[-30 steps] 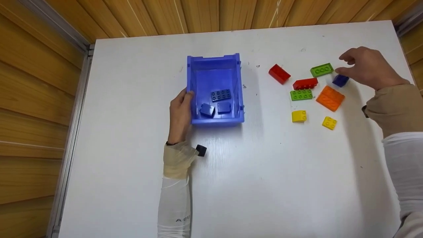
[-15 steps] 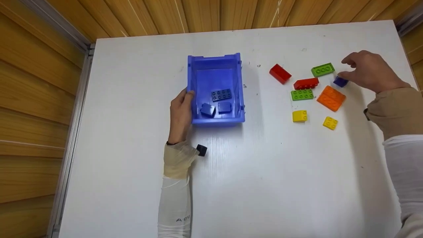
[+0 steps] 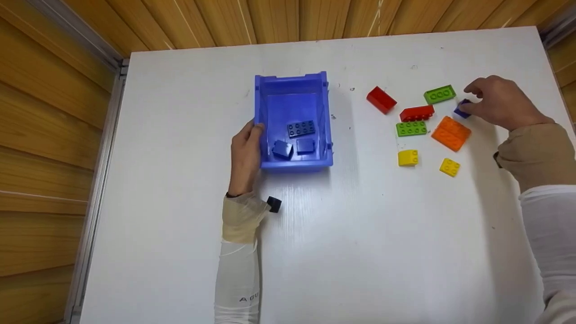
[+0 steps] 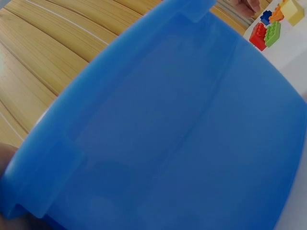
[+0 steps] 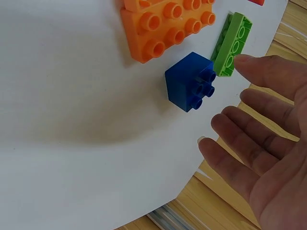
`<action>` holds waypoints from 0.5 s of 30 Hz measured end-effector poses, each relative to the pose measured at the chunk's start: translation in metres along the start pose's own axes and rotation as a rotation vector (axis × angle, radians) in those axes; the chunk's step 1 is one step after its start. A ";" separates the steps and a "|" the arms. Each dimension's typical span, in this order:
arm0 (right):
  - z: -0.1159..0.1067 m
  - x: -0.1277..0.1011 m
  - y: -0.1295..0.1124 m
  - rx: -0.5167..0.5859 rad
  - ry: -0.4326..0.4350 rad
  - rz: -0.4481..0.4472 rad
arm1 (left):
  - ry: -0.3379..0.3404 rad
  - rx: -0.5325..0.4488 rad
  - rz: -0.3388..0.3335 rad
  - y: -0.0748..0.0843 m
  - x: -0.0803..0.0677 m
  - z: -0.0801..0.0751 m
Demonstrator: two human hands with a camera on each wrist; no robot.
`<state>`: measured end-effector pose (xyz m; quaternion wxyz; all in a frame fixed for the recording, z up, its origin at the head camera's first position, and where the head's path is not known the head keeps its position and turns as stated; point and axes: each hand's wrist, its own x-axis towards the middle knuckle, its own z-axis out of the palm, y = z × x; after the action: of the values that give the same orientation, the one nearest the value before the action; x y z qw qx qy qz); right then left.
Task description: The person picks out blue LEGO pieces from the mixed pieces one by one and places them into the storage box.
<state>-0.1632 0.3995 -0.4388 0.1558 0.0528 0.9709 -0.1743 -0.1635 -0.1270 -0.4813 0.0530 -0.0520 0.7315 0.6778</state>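
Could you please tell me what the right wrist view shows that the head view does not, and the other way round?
Only the right wrist view shows that the blue brick lies on its side with its studs facing the right hand, whose fingers are spread and apart from it.

Only the head view shows the left hand against the blue bin, three blue bricks inside it, and the red and yellow bricks.

Both show the blue brick, the orange plate, a green brick and the white table.
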 end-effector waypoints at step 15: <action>0.009 0.005 0.005 0.063 -0.067 0.032 | 0.009 0.051 -0.010 0.001 0.000 0.000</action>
<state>-0.1641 0.4016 -0.4498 0.1894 0.0671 0.9581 -0.2039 -0.1641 -0.1268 -0.4808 0.0545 -0.0573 0.7484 0.6585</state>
